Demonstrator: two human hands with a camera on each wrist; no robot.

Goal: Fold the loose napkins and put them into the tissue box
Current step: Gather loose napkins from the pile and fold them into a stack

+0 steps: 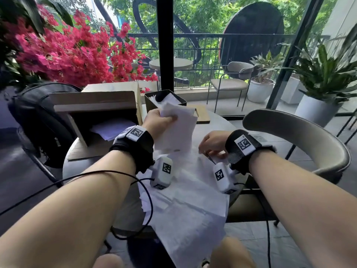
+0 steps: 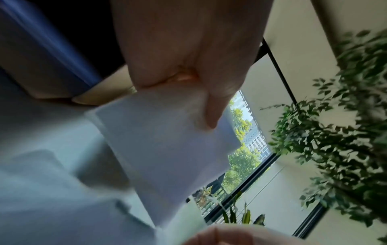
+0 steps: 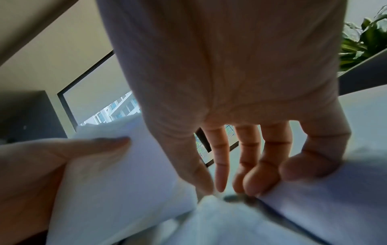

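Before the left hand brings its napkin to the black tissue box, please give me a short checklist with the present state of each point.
1. Left hand grips the lifted napkin: ok.
2. Lifted napkin is neatly folded: cannot tell; it hangs loose and blurred.
3. Tissue box is open on top: ok, with white paper already inside.
4. Way from napkin to tissue box is free: ok, the box stands right behind the hand.
5. Right hand is on the napkin pile: ok, fingers at a sheet's edge.

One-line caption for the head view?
Left hand lifts a white napkin before the black tissue box; right hand reaches into loose napkins.
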